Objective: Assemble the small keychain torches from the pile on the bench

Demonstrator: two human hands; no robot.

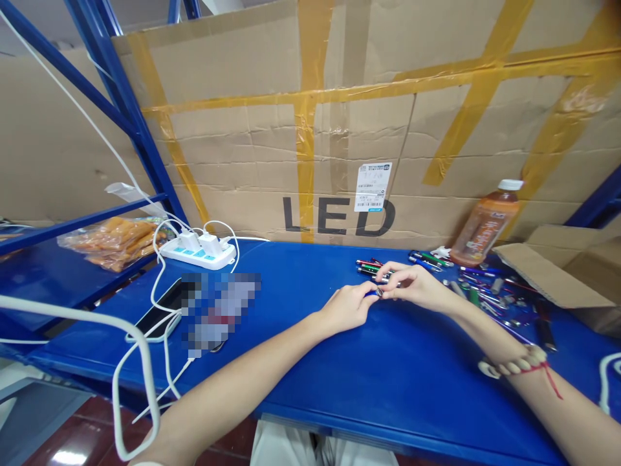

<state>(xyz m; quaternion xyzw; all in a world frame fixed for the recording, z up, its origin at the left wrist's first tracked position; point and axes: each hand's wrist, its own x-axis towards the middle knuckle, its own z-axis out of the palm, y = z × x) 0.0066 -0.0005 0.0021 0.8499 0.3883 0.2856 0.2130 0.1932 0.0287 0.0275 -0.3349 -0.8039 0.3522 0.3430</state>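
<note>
My left hand [345, 307] is closed around a small blue pen-like tube [372, 293] with a silvery end. The fingers of my right hand [412, 285] pinch that silvery end, so the two hands meet over the tube. Most of the tube is hidden by my fingers. Just behind the hands, several red, green and dark pen-like tubes [369, 266] lie side by side on the blue tabletop [310, 369].
To the right lies a scattered heap of metal pen parts [490, 298], near an orange drink bottle [486, 223] and an open cardboard box [543, 265]. A white power strip [213, 260], cables and a phone [167, 307] occupy the left. A large cardboard sheet [252, 155] stands behind.
</note>
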